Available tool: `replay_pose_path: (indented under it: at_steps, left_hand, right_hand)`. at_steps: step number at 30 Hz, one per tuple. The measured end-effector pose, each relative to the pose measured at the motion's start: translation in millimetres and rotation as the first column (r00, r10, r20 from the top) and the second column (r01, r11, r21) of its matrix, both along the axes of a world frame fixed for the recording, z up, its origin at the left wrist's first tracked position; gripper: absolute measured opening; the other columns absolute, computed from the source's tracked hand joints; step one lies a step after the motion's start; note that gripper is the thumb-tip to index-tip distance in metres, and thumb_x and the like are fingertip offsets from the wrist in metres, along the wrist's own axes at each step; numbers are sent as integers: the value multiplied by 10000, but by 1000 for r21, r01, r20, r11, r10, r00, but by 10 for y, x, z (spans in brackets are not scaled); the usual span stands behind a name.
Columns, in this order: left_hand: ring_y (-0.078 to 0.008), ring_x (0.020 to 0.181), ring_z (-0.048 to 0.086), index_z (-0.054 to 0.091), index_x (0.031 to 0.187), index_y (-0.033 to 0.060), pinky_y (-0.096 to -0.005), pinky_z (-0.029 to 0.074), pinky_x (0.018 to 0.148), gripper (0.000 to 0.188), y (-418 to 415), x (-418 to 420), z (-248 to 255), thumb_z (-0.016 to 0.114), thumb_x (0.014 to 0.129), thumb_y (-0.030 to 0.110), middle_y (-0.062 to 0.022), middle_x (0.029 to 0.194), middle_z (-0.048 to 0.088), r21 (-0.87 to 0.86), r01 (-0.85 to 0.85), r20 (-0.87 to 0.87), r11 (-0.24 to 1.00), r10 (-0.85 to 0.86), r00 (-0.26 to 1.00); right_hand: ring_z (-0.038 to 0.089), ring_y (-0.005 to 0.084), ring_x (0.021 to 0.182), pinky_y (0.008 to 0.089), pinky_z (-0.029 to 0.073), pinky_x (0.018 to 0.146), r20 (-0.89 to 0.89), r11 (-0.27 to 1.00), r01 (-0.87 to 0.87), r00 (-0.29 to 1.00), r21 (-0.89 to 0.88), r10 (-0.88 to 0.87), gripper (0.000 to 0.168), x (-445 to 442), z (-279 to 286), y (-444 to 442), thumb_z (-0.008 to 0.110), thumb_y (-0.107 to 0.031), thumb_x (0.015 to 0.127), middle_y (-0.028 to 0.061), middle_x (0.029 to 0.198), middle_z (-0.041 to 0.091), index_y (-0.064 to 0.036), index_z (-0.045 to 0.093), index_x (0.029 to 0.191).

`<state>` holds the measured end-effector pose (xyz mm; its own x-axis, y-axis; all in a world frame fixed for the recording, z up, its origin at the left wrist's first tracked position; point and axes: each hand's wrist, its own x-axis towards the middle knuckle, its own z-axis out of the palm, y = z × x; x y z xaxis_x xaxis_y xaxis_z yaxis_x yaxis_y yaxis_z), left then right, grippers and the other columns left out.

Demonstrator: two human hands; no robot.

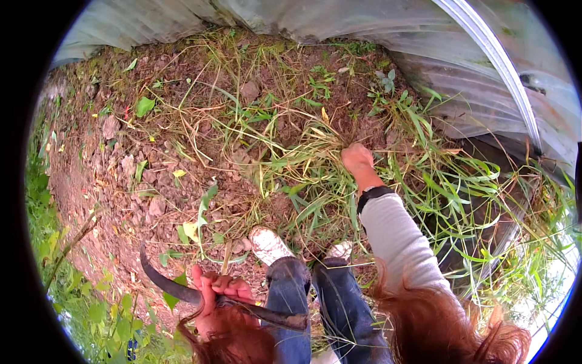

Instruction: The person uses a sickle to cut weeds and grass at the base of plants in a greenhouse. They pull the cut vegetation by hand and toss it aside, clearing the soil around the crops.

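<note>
A sickle with a dark curved blade [168, 285] and a handle [277, 315] lies in my left hand [225, 291], low in the picture. The blade curves out to the left and the handle runs across in front of my left leg. My right hand [358, 159] is closed around a bunch of long grass [318, 141] close to the soil. Its fingers are mostly turned from view, and the stalks spread leftward from the fist. Loose strands of my hair hide part of the left wrist.
Plastic sheeting [291, 20] borders the soil at the top, and a metal hoop pipe [504, 63] curves down at the right. Tall green grass [459, 186] grows beside my right arm. Clods [157, 207] litter the left. My white shoes [269, 245] stand among cut stalks.
</note>
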<state>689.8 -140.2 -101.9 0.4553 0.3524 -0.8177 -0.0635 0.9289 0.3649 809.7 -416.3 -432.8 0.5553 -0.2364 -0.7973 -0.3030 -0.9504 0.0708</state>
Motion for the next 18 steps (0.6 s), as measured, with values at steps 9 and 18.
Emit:
replay_pose_path:
  at_steps: [9,18]
  left_hand:
    - [-99,723,529,459,1176,111,-269,466,668,312,56,73,-2,484,867,81,0,899,547,82,4,-64,997,1,998]
    - [-105,746,522,457,1186,112,-282,455,693,320,19,74,30,473,868,75,-1,907,544,8,46,-14,999,-46,999]
  right_hand:
    - [627,255,721,376,508,655,18,779,-574,808,253,589,250,-186,1359,691,498,-209,678,150,762,632,-36,659,759]
    - [439,348,1106,393,280,1010,592,749,-239,486,-618,644,274,883,814,-658,431,-115,806,223,1203,445,43,524,1009]
